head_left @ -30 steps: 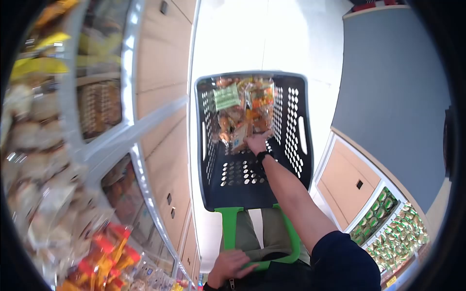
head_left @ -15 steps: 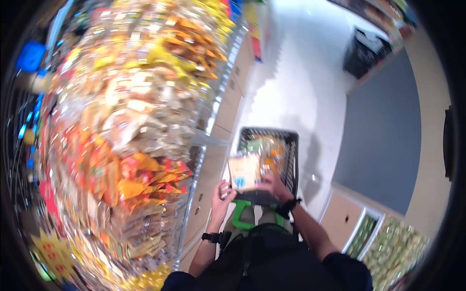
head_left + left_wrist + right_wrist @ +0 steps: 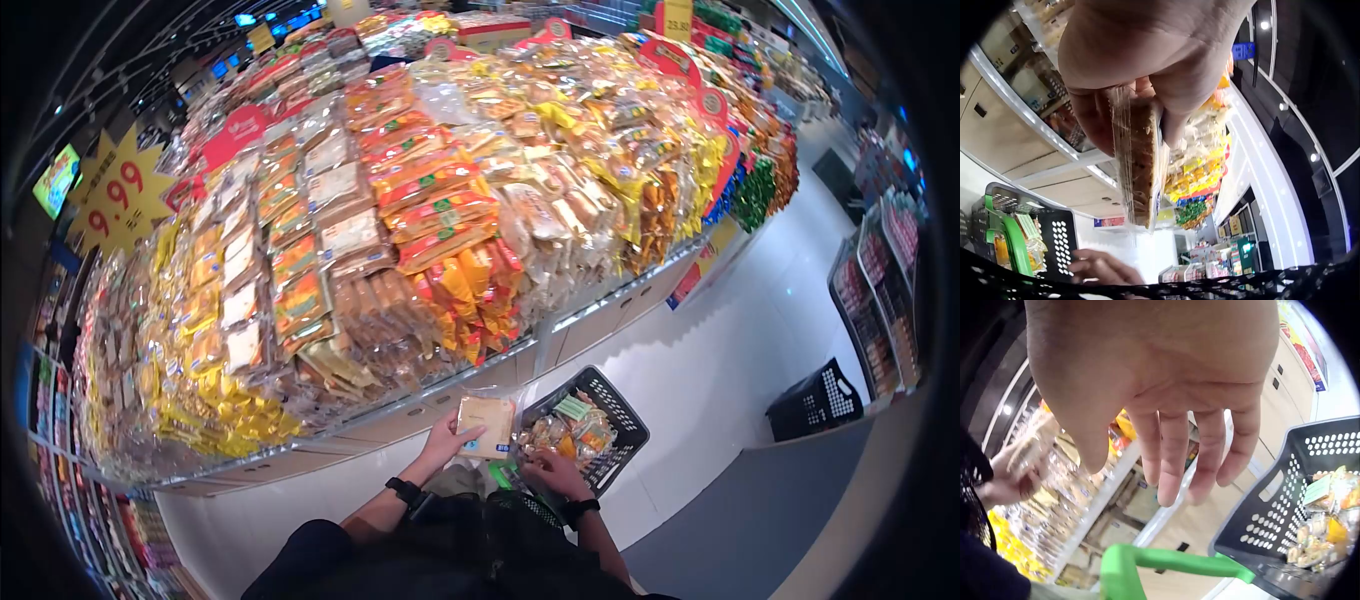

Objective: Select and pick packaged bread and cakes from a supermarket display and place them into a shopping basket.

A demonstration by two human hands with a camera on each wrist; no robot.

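Note:
My left hand (image 3: 440, 446) grips a flat, square packet of bread (image 3: 487, 428) in clear wrap, thumb on its front face. Seen edge-on in the left wrist view, the bread packet (image 3: 1142, 165) has a tan, crumbly side under crinkled film. My right hand (image 3: 560, 476) holds nothing; its fingers hang relaxed and slightly bent, close to the green handle (image 3: 1179, 561) of the black basket (image 3: 1257, 515). Inside the basket lie several bagged snacks (image 3: 1317, 540) and a packet with a pale green label (image 3: 1317, 490).
A long display (image 3: 350, 235) heaped with wrapped baked goods runs in front of me. A yellow price sign (image 3: 118, 195) reads 9.99. Another black basket (image 3: 815, 402) stands on the floor at right, near a shelf rack (image 3: 885, 290) and a grey surface (image 3: 740, 500).
The bread packet came up out of the basket in my right hand and passed to my left, now held left of the basket. My right hand has let go. The head view has swung toward the display.

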